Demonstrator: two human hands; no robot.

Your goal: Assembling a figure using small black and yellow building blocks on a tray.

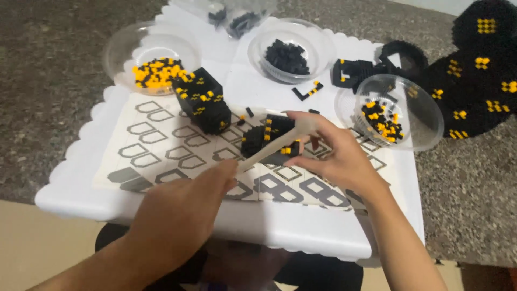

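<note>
tweezers [274, 144], long and pale, run on a slant between our two hands above the white tray [301, 229]. our left hand [177, 215] grips the lower end, fingers curled tight around it, and our right hand [328, 153] pinches the upper end between thumb and fingertips. we cannot tell whether the tool's tips hold a brick, since the fingers cover them.

just under the tool sits a small black block assembly [269, 141] with a few yellow studs, resting on the printed instruction sheet [161, 145], which shows rows of grey outlined shapes. our right hand hovers just beside this piece, its lower fingers near the piece's right edge; we cannot tell if they touch it. a second, taller black and yellow block assembly [204, 99] stands on the sheet to the left, apart from the first.

three clear plastic bowls ring the far side of the tray: a bowl of yellow and black bricks [156, 70] at the left, a bowl of black bricks [288, 56] in the middle, and a bowl of mixed bricks [385, 118] at the right, near our right hand. a few loose black pieces [308, 91] lie between the bowls. beyond the tray's right corner, on the speckled stone counter [54, 97], rests a large flat black panel with yellow patches [474, 81].
</note>
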